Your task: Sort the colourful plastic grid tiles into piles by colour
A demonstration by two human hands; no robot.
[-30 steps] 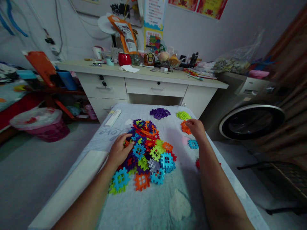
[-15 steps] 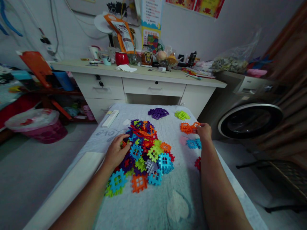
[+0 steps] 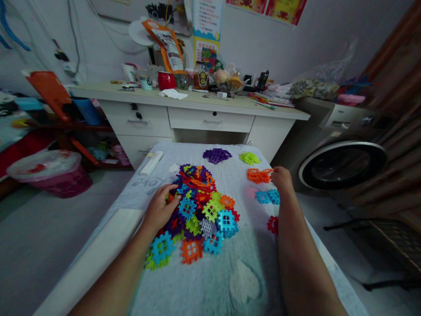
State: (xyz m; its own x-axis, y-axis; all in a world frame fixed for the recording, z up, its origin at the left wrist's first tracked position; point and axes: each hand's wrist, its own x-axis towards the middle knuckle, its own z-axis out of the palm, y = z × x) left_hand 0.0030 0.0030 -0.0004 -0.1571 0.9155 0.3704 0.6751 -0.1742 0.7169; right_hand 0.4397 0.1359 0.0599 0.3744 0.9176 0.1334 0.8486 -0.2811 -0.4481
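My left hand (image 3: 160, 210) rests at the left side of a mixed heap of notched plastic building tiles (image 3: 194, 193), thumb and fingers apart, gripping nothing that I can see. My right hand (image 3: 281, 179) is closed in a pinch on an orange tile, seen nearly edge-on, at the small group of orange tiles (image 3: 258, 176). Just nearer lie blue tiles (image 3: 267, 196), then a red tile (image 3: 272, 224) partly hidden by my right forearm. Farther off are a purple pile (image 3: 217, 155) and a few lime-green tiles (image 3: 249, 158).
A cloth with a heart pattern covers the table (image 3: 243, 263). A white box (image 3: 151, 163) lies at its left edge. Behind stands a white desk (image 3: 210, 118) crowded with jars and papers. A washing machine (image 3: 342, 162) is at the right, a pink bin (image 3: 55, 175) at the left.
My right hand has shifted slightly up and to the right, and the orange tile in it has turned more edge-on. My left hand stays in place on the heap.
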